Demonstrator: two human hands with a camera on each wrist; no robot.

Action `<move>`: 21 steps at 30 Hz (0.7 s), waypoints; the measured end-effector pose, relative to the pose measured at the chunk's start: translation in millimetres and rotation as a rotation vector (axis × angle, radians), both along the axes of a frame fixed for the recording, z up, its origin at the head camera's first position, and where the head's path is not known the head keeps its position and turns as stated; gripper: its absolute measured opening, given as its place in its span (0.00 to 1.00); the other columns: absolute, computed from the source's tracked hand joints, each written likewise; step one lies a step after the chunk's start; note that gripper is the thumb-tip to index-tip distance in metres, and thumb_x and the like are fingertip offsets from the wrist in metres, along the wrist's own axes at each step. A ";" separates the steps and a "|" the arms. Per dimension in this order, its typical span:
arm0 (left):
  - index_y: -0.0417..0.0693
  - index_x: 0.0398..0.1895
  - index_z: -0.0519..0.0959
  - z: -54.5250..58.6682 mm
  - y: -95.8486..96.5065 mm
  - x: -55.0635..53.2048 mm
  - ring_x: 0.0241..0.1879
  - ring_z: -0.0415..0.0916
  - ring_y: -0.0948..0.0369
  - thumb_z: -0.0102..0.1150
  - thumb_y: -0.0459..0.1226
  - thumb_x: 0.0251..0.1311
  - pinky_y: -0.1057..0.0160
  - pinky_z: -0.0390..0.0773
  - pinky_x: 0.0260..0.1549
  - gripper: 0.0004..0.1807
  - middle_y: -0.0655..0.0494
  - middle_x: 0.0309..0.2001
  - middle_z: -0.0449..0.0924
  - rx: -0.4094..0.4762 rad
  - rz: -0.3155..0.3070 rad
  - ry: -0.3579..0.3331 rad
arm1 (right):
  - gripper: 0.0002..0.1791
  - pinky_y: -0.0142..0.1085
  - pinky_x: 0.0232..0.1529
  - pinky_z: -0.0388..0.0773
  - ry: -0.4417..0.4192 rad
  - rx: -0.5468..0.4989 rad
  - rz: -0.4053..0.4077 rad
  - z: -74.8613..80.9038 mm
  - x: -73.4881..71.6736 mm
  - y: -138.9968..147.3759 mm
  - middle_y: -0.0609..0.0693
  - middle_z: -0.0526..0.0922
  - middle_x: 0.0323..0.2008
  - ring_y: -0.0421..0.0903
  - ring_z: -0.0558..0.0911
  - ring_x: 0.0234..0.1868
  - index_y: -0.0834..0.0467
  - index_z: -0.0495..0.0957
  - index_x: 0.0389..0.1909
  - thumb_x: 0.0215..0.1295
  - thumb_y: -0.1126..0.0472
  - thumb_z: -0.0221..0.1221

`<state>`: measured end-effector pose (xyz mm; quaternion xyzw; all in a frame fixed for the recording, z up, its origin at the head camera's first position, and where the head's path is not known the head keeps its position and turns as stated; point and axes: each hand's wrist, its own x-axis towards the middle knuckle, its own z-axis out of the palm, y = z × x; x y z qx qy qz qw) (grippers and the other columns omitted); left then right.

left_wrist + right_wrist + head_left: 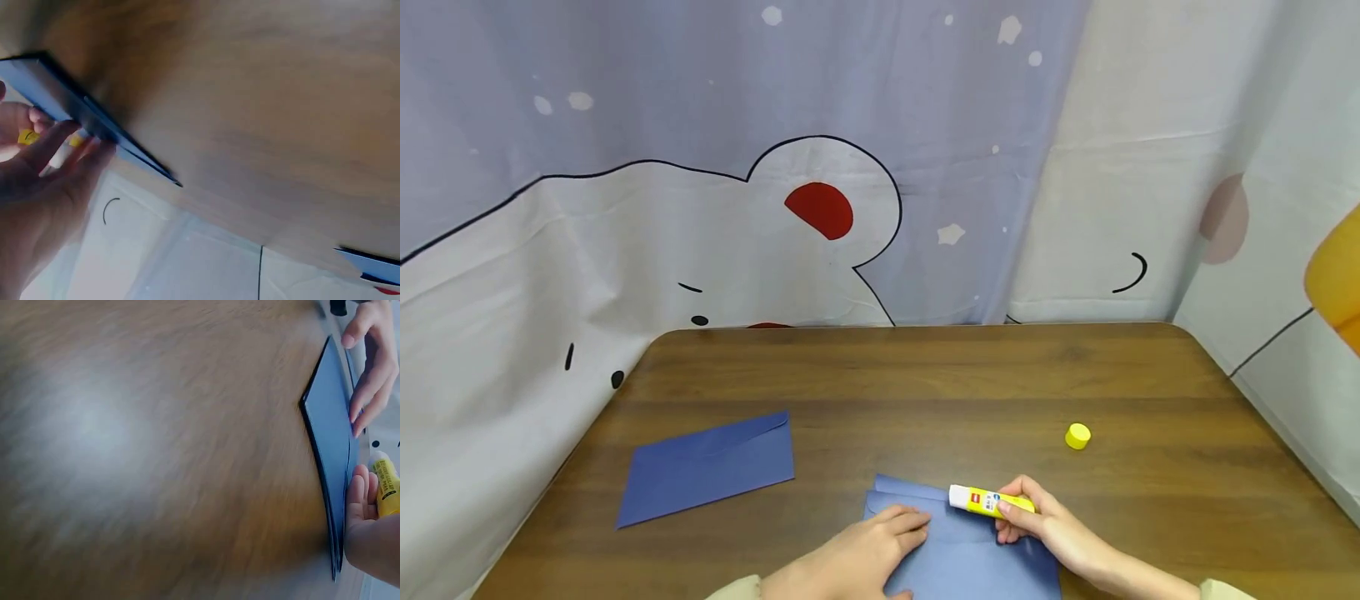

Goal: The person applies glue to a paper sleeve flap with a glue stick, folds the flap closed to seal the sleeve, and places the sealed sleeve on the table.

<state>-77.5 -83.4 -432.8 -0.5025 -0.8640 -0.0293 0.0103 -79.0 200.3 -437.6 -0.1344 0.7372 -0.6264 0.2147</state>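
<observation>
A blue envelope (973,571) lies at the table's near edge, with a strip of the same blue paper (906,486) showing past its far edge. My left hand (872,552) rests on its left part with the fingers extended; in the left wrist view, the fingertips (100,150) lie on the paper. A yellow glue stick with a white end (985,500) is held between the thumb and fingers of my right hand (1037,525). That white end points left, over the envelope's far edge. Whether it touches the paper, I cannot tell.
A second blue envelope (711,467) lies flat on the left of the wooden table (880,400). The yellow cap (1078,436) stands alone at the right, beyond my right hand. A patterned curtain (647,242) hangs behind the table.
</observation>
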 end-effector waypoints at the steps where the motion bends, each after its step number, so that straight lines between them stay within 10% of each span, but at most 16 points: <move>1: 0.44 0.61 0.74 -1.1 -2.9 -0.9 0.60 0.67 0.59 0.61 0.52 0.54 0.69 0.76 0.50 0.34 0.52 0.61 0.71 0.021 0.007 -0.032 | 0.20 0.29 0.38 0.78 0.002 0.008 -0.003 0.4 0.0 2.6 0.52 0.78 0.34 0.38 0.81 0.33 0.77 0.60 0.49 0.73 0.60 0.46; 6: 0.48 0.59 0.76 -8.4 -9.3 -0.7 0.51 0.65 0.62 0.62 0.54 0.51 0.74 0.75 0.37 0.33 0.55 0.52 0.71 0.079 0.022 0.009 | 0.18 0.29 0.40 0.76 0.017 0.029 -0.018 -3.8 3.2 10.5 0.52 0.78 0.35 0.38 0.80 0.34 0.74 0.61 0.50 0.74 0.60 0.46; 15: 0.42 0.60 0.75 -1.1 -31.6 -12.5 0.60 0.68 0.61 0.60 0.49 0.53 0.64 0.72 0.58 0.31 0.58 0.59 0.74 0.143 0.024 -0.176 | 0.16 0.29 0.43 0.77 -0.014 -0.037 0.038 -4.3 -0.7 16.8 0.51 0.78 0.36 0.39 0.81 0.37 0.72 0.62 0.50 0.75 0.61 0.44; 21: 0.43 0.59 0.76 2.6 -45.8 -15.2 0.57 0.71 0.64 0.61 0.48 0.54 0.66 0.76 0.53 0.30 0.59 0.57 0.75 0.118 0.051 -0.147 | 0.15 0.30 0.41 0.79 -0.055 -0.052 0.052 2.5 -4.8 24.1 0.52 0.77 0.35 0.40 0.82 0.35 0.73 0.62 0.49 0.75 0.62 0.43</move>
